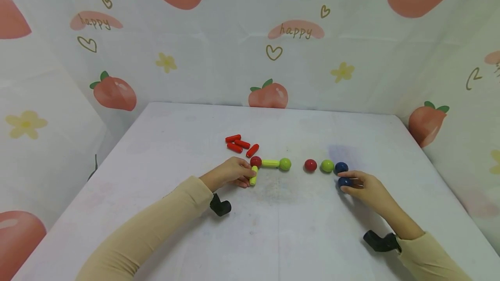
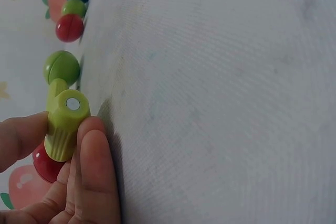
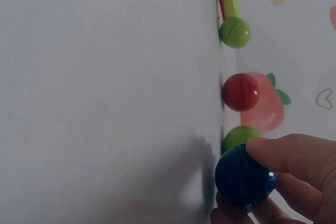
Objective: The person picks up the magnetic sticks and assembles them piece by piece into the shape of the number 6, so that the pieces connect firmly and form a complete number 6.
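The left hand (image 1: 233, 171) pinches a ribbed yellow-green rod (image 1: 253, 178) between thumb and fingers — its far end touches the joined red ball (image 1: 255, 161). Right of that ball, a 2nd yellow-green rod (image 1: 270, 163) links it to a green ball (image 1: 285, 164). Farther right of it sit a loose red ball (image 1: 310, 165), another green ball (image 1: 327, 166) and 1 blue ball (image 1: 341, 168). Well to its right, the right hand (image 1: 366, 189) grips a 2nd blue ball (image 1: 345, 182) — thumb and fingers around it. Just behind the joined red ball lie 4 red rods (image 1: 234, 147).

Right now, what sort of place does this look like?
Probably an indoor play or filming corner: a white tabletop, a peach-print backdrop reading "happy", plus toy-like yellow rods and colored balls.
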Demonstrator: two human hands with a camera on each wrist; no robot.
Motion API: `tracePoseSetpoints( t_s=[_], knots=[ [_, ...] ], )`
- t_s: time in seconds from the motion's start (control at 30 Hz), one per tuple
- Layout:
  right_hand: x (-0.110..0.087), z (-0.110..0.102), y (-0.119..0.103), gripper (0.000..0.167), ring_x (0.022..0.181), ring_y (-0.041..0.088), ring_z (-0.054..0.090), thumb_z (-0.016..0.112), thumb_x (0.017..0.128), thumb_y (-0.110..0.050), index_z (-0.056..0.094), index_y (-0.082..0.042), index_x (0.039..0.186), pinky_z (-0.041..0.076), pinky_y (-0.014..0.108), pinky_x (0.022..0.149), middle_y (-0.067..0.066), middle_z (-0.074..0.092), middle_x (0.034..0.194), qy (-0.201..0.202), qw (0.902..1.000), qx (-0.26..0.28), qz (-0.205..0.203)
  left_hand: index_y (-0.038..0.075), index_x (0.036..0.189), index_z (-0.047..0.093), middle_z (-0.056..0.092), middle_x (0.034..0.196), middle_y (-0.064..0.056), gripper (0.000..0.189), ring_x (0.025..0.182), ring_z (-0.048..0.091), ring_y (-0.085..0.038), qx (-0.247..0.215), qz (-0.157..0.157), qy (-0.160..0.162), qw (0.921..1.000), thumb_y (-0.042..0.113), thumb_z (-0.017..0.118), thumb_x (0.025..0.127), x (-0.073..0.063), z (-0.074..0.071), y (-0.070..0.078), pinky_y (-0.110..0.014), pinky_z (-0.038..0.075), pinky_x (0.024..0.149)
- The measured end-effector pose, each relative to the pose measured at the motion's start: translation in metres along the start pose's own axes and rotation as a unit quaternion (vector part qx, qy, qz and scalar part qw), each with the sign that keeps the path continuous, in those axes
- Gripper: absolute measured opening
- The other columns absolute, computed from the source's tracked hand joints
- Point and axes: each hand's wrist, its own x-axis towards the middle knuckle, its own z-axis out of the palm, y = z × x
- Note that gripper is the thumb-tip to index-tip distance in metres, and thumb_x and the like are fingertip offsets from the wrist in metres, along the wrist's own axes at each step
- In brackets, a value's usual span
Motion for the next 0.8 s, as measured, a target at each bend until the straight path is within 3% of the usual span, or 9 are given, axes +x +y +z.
tracePoseSetpoints(
  t_s=[0.33,0.57,0.8],
  knots=[
    [0.000,0.000,-0.021,0.039,0.121,0.053,0.061,0.073,0.095,-0.019,0.066,0.001,0.128,0.057,0.056,0.093,0.035,0.057,0.137,-0.006,0.9987,0.031,-0.040,0.001,0.120,0.061,0.067,0.093,-0.007,0.031,0.065,0.063,-0.011,0.007,-0.003,0.000,1.0000,0.021,0.070,0.097,-0.001,0.000,0.002,-0.017,0.056,0.063],
    [-0.002,0.005,-0.044,0.038,0.118,0.046,0.065,0.073,0.094,-0.015,0.067,0.001,0.128,0.060,0.043,0.088,0.025,0.064,0.127,-0.010,0.9954,0.066,-0.069,0.001,0.121,0.061,0.067,0.090,-0.006,0.032,0.066,0.062,-0.010,0.003,0.002,-0.001,1.0000,0.019,0.070,0.097,-0.002,0.000,0.001,-0.018,0.057,0.063],
    [-0.003,0.013,-0.065,0.038,0.121,0.045,0.065,0.073,0.094,-0.017,0.068,-0.005,0.129,0.059,0.049,0.092,0.022,0.064,0.130,-0.019,0.9933,0.081,-0.081,0.002,0.120,0.062,0.068,0.093,-0.007,0.030,0.066,0.063,-0.010,0.012,0.000,0.000,0.9999,0.020,0.070,0.097,-0.003,0.000,0.003,-0.018,0.057,0.063]
  ],
)
